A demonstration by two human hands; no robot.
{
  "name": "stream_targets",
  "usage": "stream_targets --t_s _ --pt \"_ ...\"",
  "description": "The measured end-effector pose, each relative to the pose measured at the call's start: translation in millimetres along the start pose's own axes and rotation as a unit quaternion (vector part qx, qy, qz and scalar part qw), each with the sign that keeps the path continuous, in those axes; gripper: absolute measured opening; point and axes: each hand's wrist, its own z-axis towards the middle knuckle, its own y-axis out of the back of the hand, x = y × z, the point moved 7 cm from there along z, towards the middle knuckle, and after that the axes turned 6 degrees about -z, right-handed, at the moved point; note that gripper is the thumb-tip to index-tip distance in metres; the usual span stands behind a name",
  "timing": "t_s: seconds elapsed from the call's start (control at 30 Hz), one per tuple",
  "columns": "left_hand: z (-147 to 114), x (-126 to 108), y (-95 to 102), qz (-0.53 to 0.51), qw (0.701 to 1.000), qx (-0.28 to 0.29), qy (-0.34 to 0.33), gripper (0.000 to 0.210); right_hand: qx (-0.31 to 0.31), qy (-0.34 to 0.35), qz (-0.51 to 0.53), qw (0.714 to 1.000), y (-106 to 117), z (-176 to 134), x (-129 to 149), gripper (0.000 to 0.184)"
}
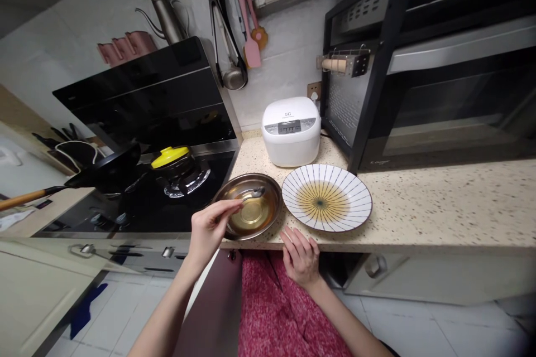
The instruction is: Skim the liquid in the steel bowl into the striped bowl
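Pinching a small spoon [258,192] between thumb and fingers, a person's left hand [208,231] holds it over a shallow metal bowl [274,201] near the counter's [422,206] edge. The right hand [302,261], fingers slightly apart and gripping nothing, lies at that edge, between the bowl and a plate [360,195]. The spoon looks light and stiff, its smooth handle apt to slip if wet; the handle's end seems the surest hold. Whether its tip meets the amber liquid [252,215] is hard to tell from this angle. Thin-walled and round, the bowl appears light but liable to slosh, best taken by opposite sides of its rim. The broad plate, glossy white with dark radiating lines and a yellowish centre, looks heavier and breakable. Behind stands a rounded white rice cooker [291,139]; the counter is speckled cream stone.
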Motion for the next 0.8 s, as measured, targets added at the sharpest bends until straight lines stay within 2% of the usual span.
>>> stream_targets --t_s 0.17,0.3,0.4,0.6,0.8 --pt "-1.8 15.9 -9.5 0.016 0.998 0.052 -0.004 0.017 0.001 -0.001 0.003 1.000 1.4 2.6 -0.4 0.041" --pt "-1.7 15.4 -14.7 0.037 0.996 0.071 -0.026 0.017 -0.007 -0.003 0.007 1.000 3.8 5.6 -0.4 0.039" --pt "-0.7 12.6 -18.2 0.033 0.994 0.103 -0.018 0.015 -0.005 -0.005 0.011 1.000 4.1 6.0 -0.5 0.038" --pt "0.2 20.8 -21.6 -0.036 0.984 0.168 0.055 0.010 -0.001 -0.007 0.013 1.000 2.3 3.3 -1.4 0.042" --pt "-6.4 40.1 -26.2 -0.111 0.951 0.216 0.193 0.017 -0.004 -0.008 0.013 1.000 1.6 2.7 -1.0 0.040"
